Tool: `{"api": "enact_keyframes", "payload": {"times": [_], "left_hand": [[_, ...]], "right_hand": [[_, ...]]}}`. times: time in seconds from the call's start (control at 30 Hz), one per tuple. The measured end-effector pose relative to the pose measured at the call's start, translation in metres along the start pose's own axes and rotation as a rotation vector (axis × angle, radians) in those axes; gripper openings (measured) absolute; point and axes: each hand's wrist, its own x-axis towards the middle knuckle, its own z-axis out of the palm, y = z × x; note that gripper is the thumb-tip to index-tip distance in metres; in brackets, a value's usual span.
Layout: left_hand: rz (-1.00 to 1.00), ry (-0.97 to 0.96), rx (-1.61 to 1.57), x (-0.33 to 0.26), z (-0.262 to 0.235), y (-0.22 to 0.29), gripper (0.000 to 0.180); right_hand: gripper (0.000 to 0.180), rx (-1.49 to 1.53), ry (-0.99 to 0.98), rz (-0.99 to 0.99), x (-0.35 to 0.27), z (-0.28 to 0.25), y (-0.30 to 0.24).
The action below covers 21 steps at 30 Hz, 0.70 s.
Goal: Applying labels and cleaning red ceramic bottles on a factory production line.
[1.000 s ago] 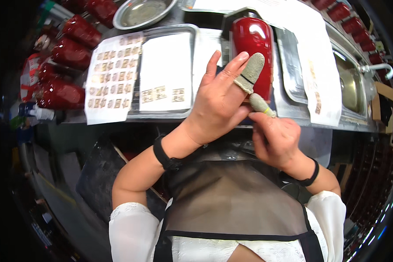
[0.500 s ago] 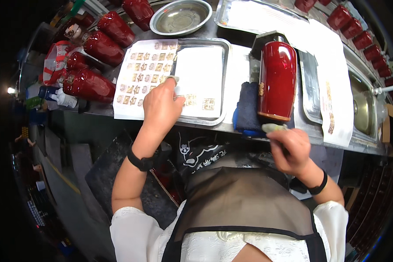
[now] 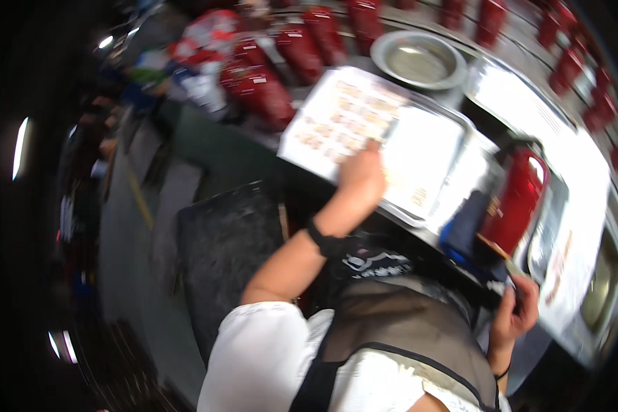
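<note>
**A:** Head view, left side first. Left hand (image 3: 360,180), where?

**B:** Stretched forward onto the label sheet (image 3: 340,120), a white page gridded with small tan rectangles. Resting at its near right edge, probably to pin it or pick at one label. Fingers too blurred to call spread or pinched; cannot tell.

**A:** And the sheet itself?

**B:** Lying tilted across the left end of a shallow metal tray (image 3: 453,147), one corner hanging out past the rim toward the red cylinders (image 3: 268,96). Likely kept there for easy reach, flat and close to the body.

**A:** Those cylinders?

**B:** Glossy red, lying clustered on the surface (image 3: 463,86) at upper left, some with pale patches on the sides. Print unreadable. More of the same red lined up along the far edge.

**A:** Right side now.

**B:** Right hand (image 3: 518,312) low, close to the apron, fingers curled shut round the bottom of a thin stick (image 3: 499,250), brownish, pointing up and left. Seemingly parked there, kept ready.

**A:** Nearby?

**B:** Just above the stick, a tall red canister (image 3: 518,199) with a dark top, standing upright. Beside it, a blue cloth (image 3: 463,226), bunched. Further right, a long white sheet (image 3: 584,199) with a small orange mark. Behind the tray, a round metal bowl (image 3: 419,58).
</note>
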Motion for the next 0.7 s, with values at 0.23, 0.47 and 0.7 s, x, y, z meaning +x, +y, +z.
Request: {"api": "enact_keyframes", "payload": {"times": [0.23,0.47,0.7], "left_hand": [[-0.097,0.157,0.114,-0.009,0.006,0.013,0.034],[-0.134,0.135,0.135,-0.009,0.013,0.014,0.035],[-0.059,0.167,-0.150,-0.010,0.012,0.005,0.033]], "right_hand": [[0.021,0.186,-0.092,-0.013,-0.001,-0.007,0.035],[0.021,0.167,-0.142,-0.110,0.010,-0.001,0.015],[0.023,-0.085,-0.264,-0.530,0.032,0.034,-0.035]]}}
